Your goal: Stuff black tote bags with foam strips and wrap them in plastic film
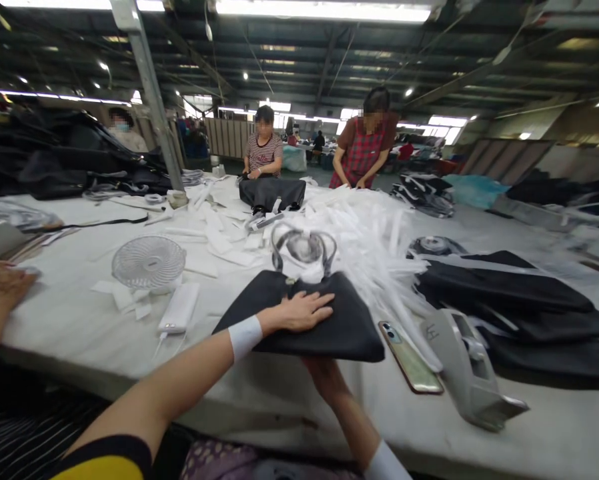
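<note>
A black handbag [324, 330] lies at the front edge of the white-covered table, its two handles [278, 257] pointing away from me. My left hand [307, 311] rests flat on top of it, fingers stretched out and somewhat apart. From below, my right hand [324, 377] reaches under the near edge of the bag. The bag hides its fingers, so I cannot see whether they grip it. White bands circle both of my wrists. A small metal piece [290, 281] shows near the base of the handles.
Right of the bag lie a phone [412, 357], a tape dispenser [474, 373] and stacked black bags [519, 300]. White strips [374, 240] are heaped behind. A fan [149, 262] and a white power bank [179, 308] sit left. Another person's hand [7, 283] is at the left edge; co-workers stand opposite.
</note>
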### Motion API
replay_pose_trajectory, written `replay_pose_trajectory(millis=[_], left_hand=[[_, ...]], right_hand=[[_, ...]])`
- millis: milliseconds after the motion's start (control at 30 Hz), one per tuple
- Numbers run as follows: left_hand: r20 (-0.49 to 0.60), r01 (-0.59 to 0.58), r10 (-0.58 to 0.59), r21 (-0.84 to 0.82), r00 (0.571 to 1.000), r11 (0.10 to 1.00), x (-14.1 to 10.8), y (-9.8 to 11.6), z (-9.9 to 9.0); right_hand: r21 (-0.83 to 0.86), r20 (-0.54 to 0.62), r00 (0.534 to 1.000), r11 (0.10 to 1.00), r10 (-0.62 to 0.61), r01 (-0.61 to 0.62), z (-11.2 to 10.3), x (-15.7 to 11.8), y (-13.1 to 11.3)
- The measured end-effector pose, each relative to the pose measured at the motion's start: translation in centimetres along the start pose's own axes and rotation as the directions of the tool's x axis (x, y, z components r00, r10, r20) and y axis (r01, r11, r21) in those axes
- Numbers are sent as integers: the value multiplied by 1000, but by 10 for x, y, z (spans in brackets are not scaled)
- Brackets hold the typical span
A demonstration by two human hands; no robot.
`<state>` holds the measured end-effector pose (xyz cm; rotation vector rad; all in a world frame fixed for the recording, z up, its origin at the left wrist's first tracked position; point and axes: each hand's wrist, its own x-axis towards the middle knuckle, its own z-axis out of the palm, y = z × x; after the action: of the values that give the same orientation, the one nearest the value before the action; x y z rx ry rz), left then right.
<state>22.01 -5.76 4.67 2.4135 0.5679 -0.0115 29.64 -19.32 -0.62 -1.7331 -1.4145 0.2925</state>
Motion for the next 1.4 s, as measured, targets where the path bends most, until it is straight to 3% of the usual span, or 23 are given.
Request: replay_pose_trajectory(millis=[100,133,167,200,233,267,300,333,367,433,467,500,567,633,700,800,867,933,1033,1133,1233,1300,1400], left_hand=[[-37,65,-62,66,997,996,0,-32,62],[-62,67,-61,101,996,993,1,-37,76],[-77,62,-52,130,996,990,1,-41,87],[-92,58,-44,148,995,987,2,-43,95],[-110,56,-39,158,993,986,2,-44,100],[-132,57,-36,164,991,985,3,-44,104],[-160,62,-35,168,986,984,4,-43,106],[-189,66,-33,171,981,983,5,-42,108],[-220,72,-32,175,975,982,5,-42,110],[-266,81,-29,186,964,979,5,-41,114],[-281,81,-25,191,959,978,5,-40,116],[-293,80,-19,197,956,977,4,-41,117],[-315,77,-7,209,949,975,4,-42,120],[-330,68,10,223,944,972,3,-44,122],[-330,55,28,238,944,970,3,-48,121],[-322,-24,102,237,941,971,-3,-55,112],[-372,-74,159,232,914,970,-11,-60,100],[-469,-23,153,272,870,962,-20,-67,86],[-555,190,48,363,830,912,-28,-80,69],[-468,244,-27,409,883,879,-22,-97,67],[-358,145,17,421,934,895,-10,-107,75],[-357,92,65,405,932,910,-6,-109,82],[-437,79,102,377,894,923,-11,-105,93]], right_hand=[[110,109,980,977,168,-180,11,-47,16],[163,203,951,949,234,-268,11,-63,20],[212,347,891,901,293,-379,6,-77,22],[232,527,788,837,319,-495,-1,-89,22],[217,690,653,771,313,-599,-12,-97,22],[176,794,529,719,300,-673,-25,-100,21],[135,826,469,700,311,-702,-39,-98,21],[106,782,505,720,366,-686,-51,-91,21],[85,660,605,756,445,-649,-62,-79,22],[-38,231,828,855,510,-517,-71,-50,29],[-172,23,888,877,459,-448,-70,-35,35],[-318,-120,913,856,390,-408,-65,-22,42],[-528,-211,913,746,348,-406,-48,-5,57],[-604,-160,895,675,417,-423,-31,0,71],[-631,-112,894,664,434,-402,-20,-2,81],[-668,-103,925,664,365,-336,-18,-8,89],[-671,-103,935,670,339,-318,-19,-10,93],[-669,-105,941,677,322,-306,-19,-10,96],[-671,-119,951,682,287,-290,-17,-10,101],[-669,-124,960,694,249,-267,-17,-9,105],[-654,-94,961,713,259,-255,-20,-3,108],[-649,-73,957,715,281,-259,-23,3,109],[-661,-65,945,695,322,-282,-26,11,109]])
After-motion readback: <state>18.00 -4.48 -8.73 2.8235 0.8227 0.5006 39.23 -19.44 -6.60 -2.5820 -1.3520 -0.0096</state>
